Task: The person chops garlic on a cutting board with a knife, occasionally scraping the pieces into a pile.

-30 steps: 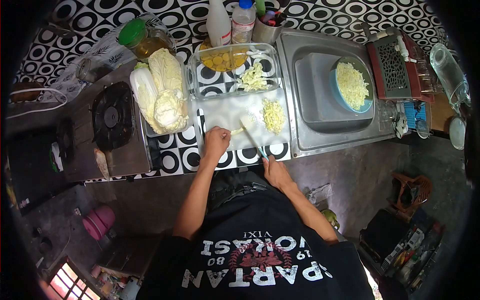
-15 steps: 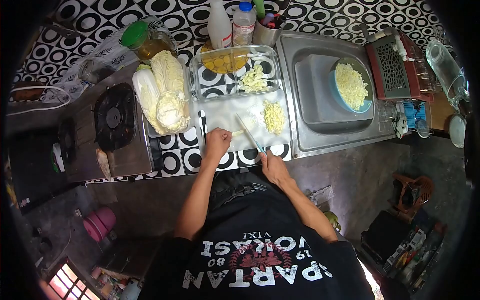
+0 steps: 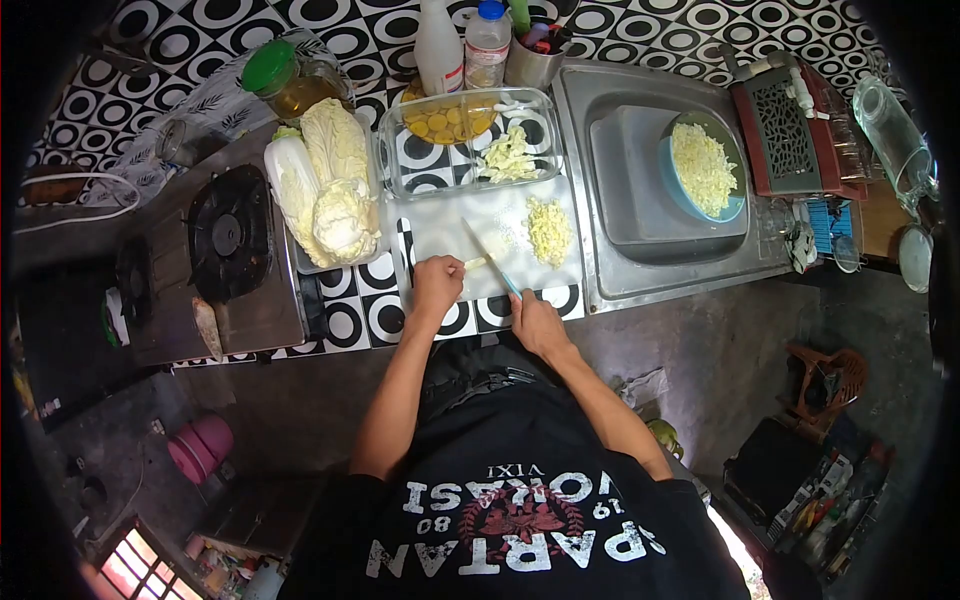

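Observation:
My right hand (image 3: 538, 325) is closed round the blue handle of a knife (image 3: 480, 240), whose blade slants up and left over a white cutting board (image 3: 440, 212). My left hand (image 3: 437, 284) has its fingers pinched at the end of a thin pale strip of cabbage (image 3: 477, 263) on the board. The blade lies across the strip's right part; whether it touches the board is too small to tell. To the right of the blade, a heap of finely chopped cabbage (image 3: 549, 232) sits on the board.
Behind the board stands a divided glass dish (image 3: 395, 188) with cut cabbage and orange slices. Whole napa cabbages (image 3: 335, 190) fill a tray at left, beside the stove (image 3: 228, 232). In the sink (image 3: 625, 255) at right rests a blue bowl (image 3: 742, 208) of chopped cabbage.
My right hand and the knife have shifted slightly left, bringing the blade nearer my left fingers. My left hand stays in nearly the same place on the strip.

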`<state>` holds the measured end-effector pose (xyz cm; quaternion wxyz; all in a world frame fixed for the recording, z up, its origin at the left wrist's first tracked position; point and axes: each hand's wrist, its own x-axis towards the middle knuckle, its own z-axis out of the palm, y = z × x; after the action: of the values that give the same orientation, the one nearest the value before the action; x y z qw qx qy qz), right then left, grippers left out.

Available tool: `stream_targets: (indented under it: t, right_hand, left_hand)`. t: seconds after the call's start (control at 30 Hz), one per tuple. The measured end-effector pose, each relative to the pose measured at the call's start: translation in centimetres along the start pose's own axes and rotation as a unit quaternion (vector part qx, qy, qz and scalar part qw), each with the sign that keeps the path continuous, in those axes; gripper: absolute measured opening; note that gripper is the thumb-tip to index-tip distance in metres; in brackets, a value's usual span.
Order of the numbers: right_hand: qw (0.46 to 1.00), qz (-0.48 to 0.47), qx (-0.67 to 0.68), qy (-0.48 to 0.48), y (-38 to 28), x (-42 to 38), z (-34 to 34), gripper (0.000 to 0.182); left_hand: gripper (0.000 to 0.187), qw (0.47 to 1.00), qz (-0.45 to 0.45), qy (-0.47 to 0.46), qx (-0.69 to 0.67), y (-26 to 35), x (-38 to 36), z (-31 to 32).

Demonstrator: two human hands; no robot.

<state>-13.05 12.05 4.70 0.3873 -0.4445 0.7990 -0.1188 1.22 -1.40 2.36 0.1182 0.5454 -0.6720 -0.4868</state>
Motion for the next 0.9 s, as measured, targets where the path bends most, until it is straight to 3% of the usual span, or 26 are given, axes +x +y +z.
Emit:
stream_targets:
  t: [0.17, 0.43, 0.63, 0.87, 0.9]
  right_hand:
    - [1.000, 0.016, -0.006, 0.001, 0.7, -0.7, -0.4, 0.043]
    - [0.998, 0.016, 0.054, -0.004, -0.2, -1.0, -1.1, 0.042]
    - [0.999, 0.015, 0.025, 0.015, 0.5, -0.4, -0.1, 0.040]
    - [0.999, 0.020, 0.023, 0.013, 0.4, 0.3, 0.0, 0.040]
    - [0.999, 0.021, 0.026, 0.011, 0.3, 0.3, 0.0, 0.040]
  left_hand:
    - [0.010, 1.000, -0.001, 0.006, 0.012, -1.2, 0.4, 0.5]
    - [0.008, 0.988, 0.108, 0.051, 0.098, 0.2, 0.0, 1.5]
    - [0.010, 0.993, 0.110, 0.039, 0.035, -0.5, 0.3, 1.7]
    - [0.010, 0.992, 0.098, 0.054, 0.051, -0.1, 0.0, 2.1]
    - [0.010, 0.985, 0.130, 0.063, 0.090, -0.1, -0.1, 2.1]
